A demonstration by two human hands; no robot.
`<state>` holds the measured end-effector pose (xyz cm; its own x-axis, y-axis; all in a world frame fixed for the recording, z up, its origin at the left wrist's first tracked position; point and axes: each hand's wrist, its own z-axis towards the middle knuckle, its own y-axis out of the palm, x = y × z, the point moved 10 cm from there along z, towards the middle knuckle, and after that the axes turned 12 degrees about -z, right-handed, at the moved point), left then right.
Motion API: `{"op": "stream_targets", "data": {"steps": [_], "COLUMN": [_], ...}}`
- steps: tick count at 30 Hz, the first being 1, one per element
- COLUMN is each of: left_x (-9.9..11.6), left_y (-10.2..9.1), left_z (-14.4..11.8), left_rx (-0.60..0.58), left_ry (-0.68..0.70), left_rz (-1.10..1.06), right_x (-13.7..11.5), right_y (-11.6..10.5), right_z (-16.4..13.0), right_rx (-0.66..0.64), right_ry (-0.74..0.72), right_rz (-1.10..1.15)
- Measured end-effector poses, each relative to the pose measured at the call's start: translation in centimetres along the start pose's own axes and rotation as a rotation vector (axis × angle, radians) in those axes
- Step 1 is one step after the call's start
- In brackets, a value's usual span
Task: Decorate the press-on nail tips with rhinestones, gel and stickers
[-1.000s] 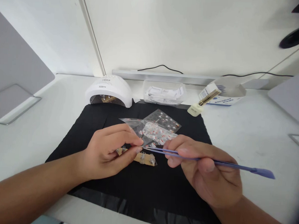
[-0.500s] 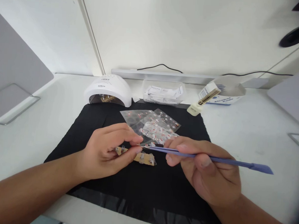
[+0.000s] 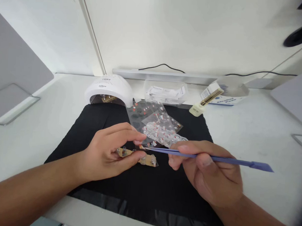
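Observation:
My left hand point(image 3: 110, 154) rests on the black mat point(image 3: 95, 120) with thumb and forefinger pinched together at the tip of the purple tweezers point(image 3: 214, 159). Whether something tiny sits in that pinch I cannot tell. The hand partly covers a tan strip point(image 3: 145, 160) carrying clear nail tips. My right hand point(image 3: 208, 173) grips the purple tweezers by the middle, their point aimed left at my left fingertips. Just behind the hands lie clear plastic bags point(image 3: 157, 125) of red-and-white nail decorations.
A white nail lamp point(image 3: 108, 90) stands at the mat's back left. Behind the mat sit a clear tub of white packets point(image 3: 164, 92), a small bottle with a gold cap point(image 3: 204, 104) and a white box point(image 3: 230, 97). Grey panels flank both sides.
The clear bags have shifted and spread toward the back of the mat. The tweezers have tilted slightly flatter. Both hands stay almost where they were.

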<state>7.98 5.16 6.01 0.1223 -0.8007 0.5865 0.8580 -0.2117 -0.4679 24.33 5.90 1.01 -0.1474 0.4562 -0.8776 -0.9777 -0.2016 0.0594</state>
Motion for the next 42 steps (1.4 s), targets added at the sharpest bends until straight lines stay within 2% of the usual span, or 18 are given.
{"op": "stream_targets", "data": {"steps": [14, 22, 25, 27, 30, 32, 34, 36, 40, 42], "left_x": [0.0, -0.9, -2.7, -5.0, -8.5, -9.4, -8.8, -7.4, -3.5, -2.6], "left_y": [0.3, 0.2, -0.4, -1.1, -2.2, -3.6, -4.6, -4.3, -0.8, 0.5], "left_z": [0.0, -0.3, -0.4, -0.6, -1.5, -1.6, -1.1, -0.6, 0.1, 0.0], "left_rx": [-0.031, -0.044, -0.029, -0.024, -0.082, -0.064, 0.003, 0.013, -0.179, -0.247], "left_ry": [-0.004, -0.055, -0.17, -0.332, -0.598, -0.647, -0.591, -0.495, -0.28, -0.253], "left_rz": [0.06, 0.095, 0.14, 0.16, 0.249, 0.351, 0.348, 0.237, -0.038, -0.1], "right_x": [-0.1, 0.1, 0.4, 0.7, 1.1, 1.2, 1.3, 1.3, 1.3, 1.2], "right_y": [0.1, -0.2, -0.7, -1.0, -1.5, -1.7, -1.7, -1.6, -1.0, -0.7], "right_z": [-0.2, 0.2, 0.5, 0.7, 1.0, 1.2, 1.2, 1.2, 1.0, 0.9], "right_rx": [-0.007, 0.028, 0.043, 0.052, 0.057, 0.054, 0.05, 0.04, 0.006, -0.007], "right_ry": [0.021, 0.037, 0.057, 0.077, 0.106, 0.113, 0.113, 0.115, 0.113, 0.11], "right_rz": [0.015, 0.02, 0.015, 0.024, 0.038, 0.042, 0.045, 0.043, 0.023, 0.006]}}
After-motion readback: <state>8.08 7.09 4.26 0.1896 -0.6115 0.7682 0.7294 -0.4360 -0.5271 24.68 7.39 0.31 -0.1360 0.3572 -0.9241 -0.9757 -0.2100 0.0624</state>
